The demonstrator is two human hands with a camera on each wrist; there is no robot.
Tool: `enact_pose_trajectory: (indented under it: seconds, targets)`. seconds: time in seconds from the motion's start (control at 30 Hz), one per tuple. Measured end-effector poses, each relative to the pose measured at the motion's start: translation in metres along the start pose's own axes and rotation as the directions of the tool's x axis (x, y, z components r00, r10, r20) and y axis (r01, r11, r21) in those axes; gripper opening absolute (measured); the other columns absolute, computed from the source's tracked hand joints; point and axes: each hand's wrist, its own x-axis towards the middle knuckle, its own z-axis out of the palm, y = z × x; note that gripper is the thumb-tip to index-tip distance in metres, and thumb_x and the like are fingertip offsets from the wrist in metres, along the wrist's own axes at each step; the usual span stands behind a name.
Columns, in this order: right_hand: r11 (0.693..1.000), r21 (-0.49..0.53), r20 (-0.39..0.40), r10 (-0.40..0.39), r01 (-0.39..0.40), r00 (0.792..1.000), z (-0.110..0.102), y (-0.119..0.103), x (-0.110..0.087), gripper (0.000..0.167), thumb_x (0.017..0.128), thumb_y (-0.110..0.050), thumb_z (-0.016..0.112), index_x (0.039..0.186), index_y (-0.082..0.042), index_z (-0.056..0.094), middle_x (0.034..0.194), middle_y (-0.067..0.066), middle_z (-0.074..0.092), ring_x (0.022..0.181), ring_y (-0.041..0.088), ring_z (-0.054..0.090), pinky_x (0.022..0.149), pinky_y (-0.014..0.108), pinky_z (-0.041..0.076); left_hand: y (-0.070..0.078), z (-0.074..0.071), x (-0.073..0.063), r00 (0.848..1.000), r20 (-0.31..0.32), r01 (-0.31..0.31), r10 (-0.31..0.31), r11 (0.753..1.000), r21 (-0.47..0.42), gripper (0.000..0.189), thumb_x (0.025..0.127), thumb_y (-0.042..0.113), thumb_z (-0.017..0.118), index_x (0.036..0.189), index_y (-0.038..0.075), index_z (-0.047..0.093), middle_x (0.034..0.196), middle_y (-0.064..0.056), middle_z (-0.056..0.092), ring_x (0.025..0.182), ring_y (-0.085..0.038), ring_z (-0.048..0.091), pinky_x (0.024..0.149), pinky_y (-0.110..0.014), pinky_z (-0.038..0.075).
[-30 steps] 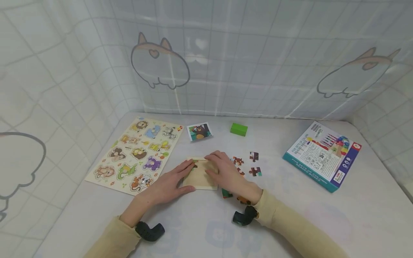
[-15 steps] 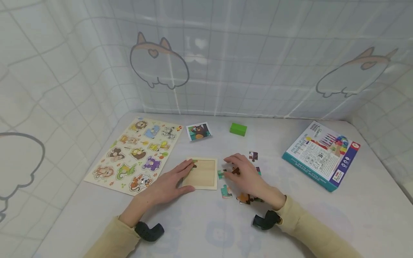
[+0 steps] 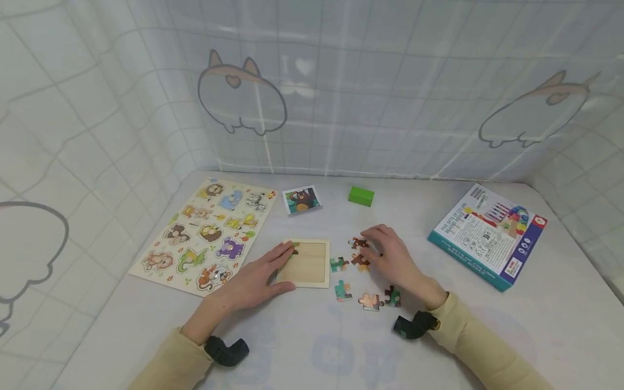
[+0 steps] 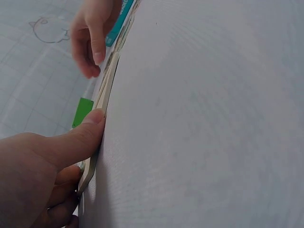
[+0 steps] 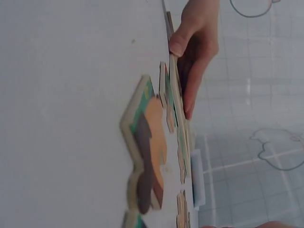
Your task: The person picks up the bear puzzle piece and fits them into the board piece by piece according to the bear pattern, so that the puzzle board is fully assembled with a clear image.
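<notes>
In the head view my left hand (image 3: 253, 281) holds the left side of a shallow square wooden puzzle tray (image 3: 312, 285), fingers at its far left corner and thumb at its near left corner. In the left wrist view the left thumb presses the tray's edge. A small green and brown puzzle piece (image 3: 295, 248) sits in the tray's upper left corner. My right hand (image 3: 397, 262) hovers over loose jigsaw pieces, fingers loosely bent, no piece visible between them. Close by lie brown pieces (image 3: 361, 263), green pieces (image 3: 343, 291) and an orange piece (image 3: 371, 302). The hand may cover others.
An animal puzzle board (image 3: 195, 238) lies at the left. Behind the tray are a bear picture card (image 3: 301, 199) and a green block (image 3: 361, 196). A teal and purple bead box (image 3: 487, 235) lies at the right. Patterned cloth walls surround the white table.
My right hand has moved right from the tray to the loose pieces, uncovering the tray's right part and several pieces. My left hand stays on the tray.
</notes>
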Motion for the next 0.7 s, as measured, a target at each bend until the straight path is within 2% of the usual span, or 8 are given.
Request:
enact_pose_trajectory:
  seconds: [0.27, 0.47, 0.7]
  targets:
    - [1.0, -0.03, -0.012, -0.001, 0.0, 1.0, -0.001, 0.01, 0.001, 0.029, 0.091, -0.011, 0.073, 0.117, 0.0, 0.069, 0.118, 0.012, 0.063, 0.114, 0.031, 0.054, 0.095, 0.049, 0.048, -0.001, 0.001, 0.0, 1.0, -0.003, -0.005, 0.005, 1.0, 0.006, 0.082, 0.094, 0.051, 0.064, 0.158, 0.014, 0.029, 0.168, 0.001, 0.019, 0.154, -0.024, 0.019, 0.122, -0.045, 0.029]
    - [1.0, -0.027, -0.008, -0.013, 0.012, 1.0, 0.0, 0.011, 0.002, 0.028, 0.09, -0.012, 0.075, 0.114, 0.001, 0.07, 0.119, 0.014, 0.061, 0.114, 0.031, 0.053, 0.096, 0.048, 0.047, -0.002, 0.002, 0.0, 1.0, -0.002, -0.005, 0.005, 1.0, 0.007, 0.082, 0.094, 0.052, 0.063, 0.159, 0.015, 0.028, 0.168, 0.002, 0.018, 0.154, -0.023, 0.019, 0.122, -0.045, 0.029]
    - [0.998, -0.044, -0.045, -0.052, 0.05, 0.998, 0.003, 0.014, 0.002, 0.025, 0.088, -0.013, 0.077, 0.108, 0.0, 0.072, 0.116, 0.013, 0.061, 0.11, 0.03, 0.053, 0.093, 0.046, 0.047, -0.002, 0.001, 0.0, 1.0, -0.007, -0.009, 0.009, 1.0, 0.005, 0.082, 0.094, 0.052, 0.064, 0.158, 0.015, 0.029, 0.168, 0.001, 0.018, 0.154, -0.024, 0.019, 0.122, -0.045, 0.03]
